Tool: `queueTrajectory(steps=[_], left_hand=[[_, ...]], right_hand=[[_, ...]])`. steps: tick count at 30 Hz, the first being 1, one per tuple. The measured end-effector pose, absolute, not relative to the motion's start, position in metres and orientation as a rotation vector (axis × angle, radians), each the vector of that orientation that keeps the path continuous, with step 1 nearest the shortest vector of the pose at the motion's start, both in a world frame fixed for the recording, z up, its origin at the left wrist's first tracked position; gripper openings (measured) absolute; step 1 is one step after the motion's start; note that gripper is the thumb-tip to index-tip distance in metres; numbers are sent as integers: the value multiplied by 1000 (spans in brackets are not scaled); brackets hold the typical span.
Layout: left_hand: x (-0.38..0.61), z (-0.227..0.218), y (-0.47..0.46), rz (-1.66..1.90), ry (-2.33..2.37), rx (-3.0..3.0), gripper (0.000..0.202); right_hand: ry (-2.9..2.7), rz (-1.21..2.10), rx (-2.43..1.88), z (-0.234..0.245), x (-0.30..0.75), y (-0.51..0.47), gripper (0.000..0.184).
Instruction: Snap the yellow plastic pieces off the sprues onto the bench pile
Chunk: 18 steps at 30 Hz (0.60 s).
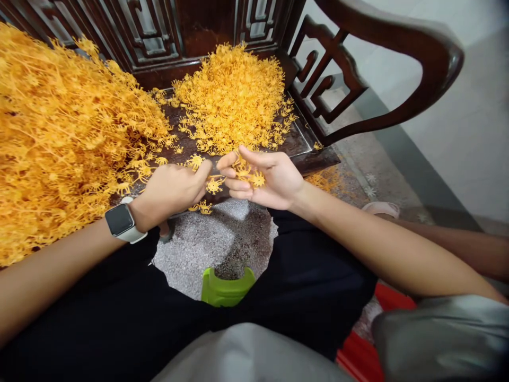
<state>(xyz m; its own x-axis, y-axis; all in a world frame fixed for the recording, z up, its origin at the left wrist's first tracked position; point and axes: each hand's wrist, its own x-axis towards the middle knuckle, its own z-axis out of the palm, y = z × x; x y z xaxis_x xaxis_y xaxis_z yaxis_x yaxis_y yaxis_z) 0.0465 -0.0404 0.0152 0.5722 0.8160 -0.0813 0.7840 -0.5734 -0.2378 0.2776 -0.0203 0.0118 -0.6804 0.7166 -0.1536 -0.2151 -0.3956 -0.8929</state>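
My left hand [173,188], with a watch on its wrist, is closed in a pinch on the thin stem of an orange plastic sprig [214,185] with small spiky, flower-like heads. Facing it, my right hand [276,178] curls its fingers round several orange plastic pieces [258,179]; some lie against the palm. The sprig's stem runs between the fingertips of both hands. Just beyond them, a heap of loose spiky orange pieces [238,101] rests on the dark wooden bench [300,139]. To the left rises a larger heap of orange sprigs [71,132] on long stems.
The bench's carved back [210,32] and curved armrest [421,79] bound the seat. Below are a speckled floor [194,239] and a green plastic stool edge [228,289] between my legs. Orange bits [328,180] lie on the floor at right, near another person's arm [457,244].
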Motion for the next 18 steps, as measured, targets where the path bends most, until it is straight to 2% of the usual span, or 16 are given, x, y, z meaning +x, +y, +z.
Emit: queueTrajectory(steps=[4,18], left_hand=[[47,15,-41,270,-1377,-2684,42],[41,22,-41,194,-1263,-2688,38]], right_hand=[[-1318,2040,-737,16,284,-21,48],[-1265,2023,-745,34,304,-28,50]])
